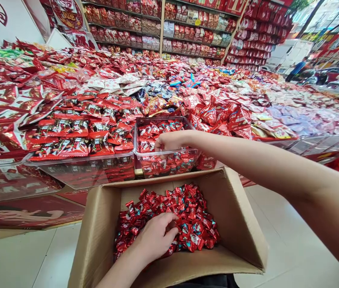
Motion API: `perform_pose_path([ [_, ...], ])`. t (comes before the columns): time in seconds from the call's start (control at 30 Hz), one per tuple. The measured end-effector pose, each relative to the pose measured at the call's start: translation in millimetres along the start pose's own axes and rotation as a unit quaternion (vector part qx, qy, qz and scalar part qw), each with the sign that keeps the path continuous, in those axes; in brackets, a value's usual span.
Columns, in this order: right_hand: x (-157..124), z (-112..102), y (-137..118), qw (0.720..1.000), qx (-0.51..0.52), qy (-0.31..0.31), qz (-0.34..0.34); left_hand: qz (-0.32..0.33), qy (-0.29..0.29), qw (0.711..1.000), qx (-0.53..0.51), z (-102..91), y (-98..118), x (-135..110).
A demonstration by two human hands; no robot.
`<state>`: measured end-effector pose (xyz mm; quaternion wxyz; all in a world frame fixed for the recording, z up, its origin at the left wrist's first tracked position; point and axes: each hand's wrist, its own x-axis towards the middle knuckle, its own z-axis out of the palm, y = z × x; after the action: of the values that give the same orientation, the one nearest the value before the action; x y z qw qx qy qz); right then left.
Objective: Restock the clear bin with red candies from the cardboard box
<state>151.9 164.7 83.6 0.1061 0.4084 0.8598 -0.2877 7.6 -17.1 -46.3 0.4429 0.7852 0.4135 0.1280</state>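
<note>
In front of me stands an open cardboard box (245,224) with a heap of red wrapped candies (191,208) inside. My left hand (159,236) rests on the heap, fingers loosely bent and thumb apart from them; nothing shows between them. My right hand (169,141) reaches across into a clear plastic bin (166,153) behind the box. Its fingers are curled downward among red wrapped candies (153,130) there, and whatever they hold is hidden. Through the bin's front wall more of the same red wrappers show.
Left of the bin, another clear bin (82,160) holds black-and-red packets (79,146). Red triangular packets (238,120) lie to the right. Shelves of packets (199,24) line the back. Tiled floor (292,240) surrounds the box. A person in blue (297,69) is far right.
</note>
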Motion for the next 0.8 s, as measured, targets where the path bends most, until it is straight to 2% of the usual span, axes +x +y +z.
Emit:
perform_pose_path([
  [0.5,-1.0,7.9,7.6,0.989,0.138,0.002,0.058,-0.002,-0.029,0.998,0.055,1.6,-4.2,0.0],
  [0.6,0.0,9.9,9.7,0.988,0.146,0.020,0.053,-0.001,-0.032,0.998,0.061,1.8,-4.8,0.2],
  [0.8,-1.3,8.4,5.0,0.991,0.123,0.009,0.043,0.004,-0.037,0.997,0.074,2.1,-5.6,-0.2],
])
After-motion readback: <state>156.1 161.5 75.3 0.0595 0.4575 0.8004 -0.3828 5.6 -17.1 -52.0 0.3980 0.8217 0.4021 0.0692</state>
